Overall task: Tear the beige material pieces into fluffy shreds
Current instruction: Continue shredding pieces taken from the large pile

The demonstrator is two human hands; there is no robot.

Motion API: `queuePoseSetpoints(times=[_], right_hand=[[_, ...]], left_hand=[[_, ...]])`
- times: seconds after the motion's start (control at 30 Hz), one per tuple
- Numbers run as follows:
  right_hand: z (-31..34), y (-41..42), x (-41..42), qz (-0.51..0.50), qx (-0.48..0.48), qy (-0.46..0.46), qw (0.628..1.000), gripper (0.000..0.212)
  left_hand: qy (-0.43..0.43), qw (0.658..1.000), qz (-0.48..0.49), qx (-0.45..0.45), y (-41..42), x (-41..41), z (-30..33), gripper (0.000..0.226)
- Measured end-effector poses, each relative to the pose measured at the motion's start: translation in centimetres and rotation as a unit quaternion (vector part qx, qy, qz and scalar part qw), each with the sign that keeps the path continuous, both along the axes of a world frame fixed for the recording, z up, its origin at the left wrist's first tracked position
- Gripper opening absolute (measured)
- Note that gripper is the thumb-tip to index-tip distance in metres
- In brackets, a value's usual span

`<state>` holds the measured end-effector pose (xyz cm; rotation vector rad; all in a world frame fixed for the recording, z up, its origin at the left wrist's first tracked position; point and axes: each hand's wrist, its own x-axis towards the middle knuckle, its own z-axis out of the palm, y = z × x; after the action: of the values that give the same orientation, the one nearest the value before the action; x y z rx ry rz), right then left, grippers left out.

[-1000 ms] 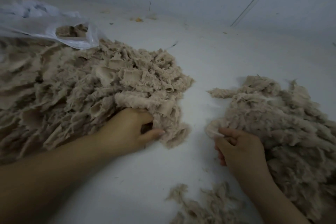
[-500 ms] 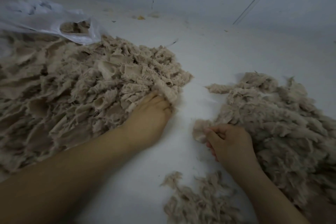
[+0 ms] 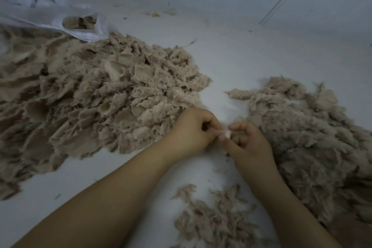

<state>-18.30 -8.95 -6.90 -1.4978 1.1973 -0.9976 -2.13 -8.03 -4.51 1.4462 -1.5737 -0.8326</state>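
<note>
Both hands have left their separate heaps and met at the centre of the white bench (image 3: 231, 50). The left hand (image 3: 193, 131) and right hand (image 3: 246, 143) now pinch one small pale beige scrap of fuzzy fabric (image 3: 226, 133) between fingertips, each grip clenched on an opposite end, just above the bench surface.

At nine o'clock from the hands lies the large heap of untorn beige fabric pieces (image 3: 96, 102); at three o'clock, the mound of fluffy beige shreds (image 3: 314, 139); at six o'clock, a smaller scatter of beige shreds (image 3: 209, 219). A crumpled clear plastic bag (image 3: 60, 16) sits at eleven o'clock, touching the large heap.

The scrap looks very light, soft and limp, with a woven backing under loose pile. It probably parts easily if held close to the tear line and pulled apart.
</note>
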Motion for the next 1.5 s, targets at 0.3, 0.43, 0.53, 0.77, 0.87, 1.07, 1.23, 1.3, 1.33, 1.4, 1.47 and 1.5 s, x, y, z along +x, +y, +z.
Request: queuePoseSetpoints(times=[0.3,0.43,0.53,0.77,0.87,1.07,1.23,1.3,1.33,1.4,1.47,1.5], right_hand=[[-0.3,-0.3,-0.1,-0.038,-0.026,0.004,0.999,0.015],[-0.5,-0.1,0.1,0.000,-0.027,-0.028,0.999,0.020],[-0.4,0.0,0.1,0.010,-0.017,-0.054,0.998,0.018],[-0.4,-0.7,-0.3,-0.083,0.012,-0.145,0.986,0.018],[-0.5,-0.8,-0.5,-0.103,-0.002,-0.133,0.986,0.010],[0.0,-0.2,0.1,-0.039,0.022,-0.132,0.990,0.016],[0.2,0.5,0.2,0.032,-0.024,-0.094,0.995,0.014],[0.1,0.4,0.2,0.042,-0.044,-0.064,0.996,0.010],[0.0,0.3,0.1,0.050,-0.049,-0.059,0.996,0.009],[-0.2,0.2,0.1,0.058,-0.051,-0.052,0.996,0.011],[-0.5,-0.1,0.1,0.039,-0.042,-0.061,0.997,0.017],[-0.6,-0.2,0.2,0.027,-0.032,-0.074,0.996,0.020]], left_hand=[[0.171,0.983,0.070,0.022,0.9,0.6,-0.3,0.022],[0.172,0.984,0.023,0.041,1.2,0.5,-0.1,0.015],[0.133,0.991,0.007,0.024,1.4,-0.2,-0.1,0.014],[0.266,0.961,0.015,0.076,1.2,0.3,0.0,0.023],[0.331,0.940,-0.005,0.079,1.2,1.0,0.4,0.030],[0.249,0.965,0.014,0.079,2.0,0.2,0.4,0.018],[0.221,0.970,0.007,0.102,2.7,-0.5,0.5,0.015],[0.235,0.965,0.014,0.112,3.0,-0.6,0.4,0.018],[0.236,0.965,0.029,0.109,3.1,-0.6,0.3,0.020],[0.235,0.965,0.081,0.084,3.1,-0.8,0.1,0.024],[0.261,0.951,0.160,0.037,2.7,-0.5,0.1,0.026],[0.261,0.941,0.215,0.002,2.4,0.2,0.2,0.025]])
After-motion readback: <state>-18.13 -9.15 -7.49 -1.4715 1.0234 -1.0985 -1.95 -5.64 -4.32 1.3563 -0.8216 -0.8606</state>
